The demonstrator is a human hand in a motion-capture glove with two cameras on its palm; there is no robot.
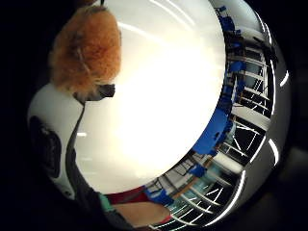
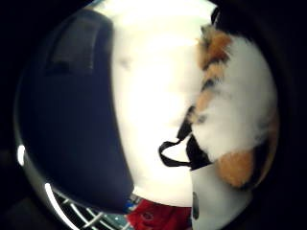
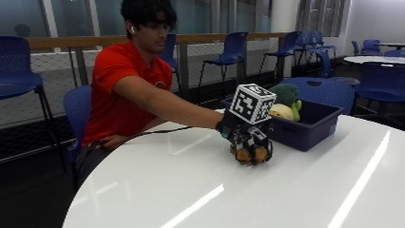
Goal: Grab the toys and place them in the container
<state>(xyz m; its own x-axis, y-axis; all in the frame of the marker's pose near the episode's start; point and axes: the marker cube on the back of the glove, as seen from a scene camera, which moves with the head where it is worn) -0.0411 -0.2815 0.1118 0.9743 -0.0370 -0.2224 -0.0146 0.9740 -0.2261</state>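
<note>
Outside view shows your gloved right hand [image 3: 248, 137] gripping an orange plush toy [image 3: 250, 154] just above the white table [image 3: 190, 190], beside the blue container [image 3: 313, 126] that holds green toys [image 3: 286, 97].

Evenly lit from overhead, with long bright streaks of glare across the glossy white table [image 3: 208, 190] in the outside view. Blown out to near pure white in both palm views, swallowing surface detail. Strongly bent at the round edges, chairs [image 1: 214, 132] curving. Soft and out of focus on the plush toy [image 2: 235, 110] up close.
</note>
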